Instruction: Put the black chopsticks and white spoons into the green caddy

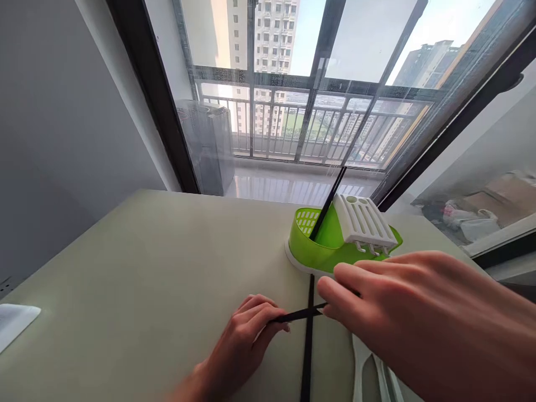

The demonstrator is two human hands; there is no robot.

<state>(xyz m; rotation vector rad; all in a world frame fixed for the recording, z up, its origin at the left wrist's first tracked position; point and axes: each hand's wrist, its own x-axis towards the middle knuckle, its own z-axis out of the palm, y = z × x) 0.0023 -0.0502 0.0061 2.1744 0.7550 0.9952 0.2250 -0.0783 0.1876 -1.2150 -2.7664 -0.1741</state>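
My left hand [251, 329] is closed around one end of dark chopsticks [296, 316], held level above the table. At their other end the fingers of my right hand [377, 301] are pinched together; two tips seem to show there, partly hidden by the fingers. Beneath them another black chopstick [307, 346] lies lengthwise on the table, crossing under the held ones. Just beyond my right hand stands a green utensil holder [312, 250] with a white slotted rack [363, 219]. Black chopsticks [329, 204] lean upright in its left compartment. White utensils [360, 363] lie partly hidden below my right hand.
The pale table [167, 262] reaches back to a glass window [288, 134] with dark frames. A white object [17, 321] sits at the left edge. Grey wall [54, 128] rises on the left. Beyond the glass are a balcony railing and a grey box-shaped appliance [207, 145].
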